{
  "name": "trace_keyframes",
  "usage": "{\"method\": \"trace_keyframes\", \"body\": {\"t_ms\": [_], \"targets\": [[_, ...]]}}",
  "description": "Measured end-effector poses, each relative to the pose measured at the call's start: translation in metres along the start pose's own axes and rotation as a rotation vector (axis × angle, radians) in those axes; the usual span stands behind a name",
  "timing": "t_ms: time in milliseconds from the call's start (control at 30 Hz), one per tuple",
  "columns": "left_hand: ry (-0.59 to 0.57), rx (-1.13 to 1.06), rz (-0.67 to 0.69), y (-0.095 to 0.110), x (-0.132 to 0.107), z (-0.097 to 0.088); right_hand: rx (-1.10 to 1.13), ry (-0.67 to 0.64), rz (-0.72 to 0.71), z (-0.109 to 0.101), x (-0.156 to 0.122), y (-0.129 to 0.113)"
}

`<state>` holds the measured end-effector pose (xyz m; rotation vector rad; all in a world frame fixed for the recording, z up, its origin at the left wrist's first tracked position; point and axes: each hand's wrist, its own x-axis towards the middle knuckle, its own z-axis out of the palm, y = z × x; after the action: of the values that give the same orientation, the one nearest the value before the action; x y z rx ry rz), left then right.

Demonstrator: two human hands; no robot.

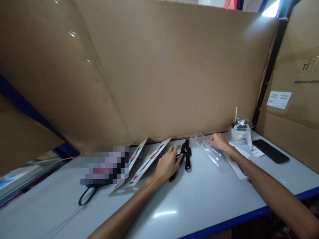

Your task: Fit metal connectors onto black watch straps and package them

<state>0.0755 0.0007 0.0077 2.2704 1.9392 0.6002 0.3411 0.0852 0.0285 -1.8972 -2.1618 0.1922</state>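
My left hand [168,163] reaches over two black long-handled items [187,159] lying side by side on the table, its fingers apart and the fingertips at the nearer one. Their exact kind is not clear. To the right, my right hand [219,142] is closed at the edge of a clear plastic shell [209,153], which lies tilted on the table. Left of my left hand, two printed cards [151,161] with pictures of an orange tool lean at an angle. Under my right forearm lies another printed card [240,169], partly covered.
A blurred-out dark pouch-like thing with a black loop [87,196] sits at the left. At the back right are a plastic-wrapped roll [239,132] and a black phone-like slab [270,151]. Cardboard [174,73] walls the back; a carton [294,122] stands right.
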Motion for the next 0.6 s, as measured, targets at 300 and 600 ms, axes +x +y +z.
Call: {"method": "trace_keyframes", "body": {"t_ms": [300, 600], "targets": [[0.1, -0.278, 0.084, -0.025, -0.003, 0.022, -0.114, 0.094, 0.127, -0.022, 0.005, 0.046], [0.062, -0.181, 0.145, -0.019, -0.005, 0.014, -0.087, 0.041, 0.003, -0.014, 0.002, 0.031]]}}
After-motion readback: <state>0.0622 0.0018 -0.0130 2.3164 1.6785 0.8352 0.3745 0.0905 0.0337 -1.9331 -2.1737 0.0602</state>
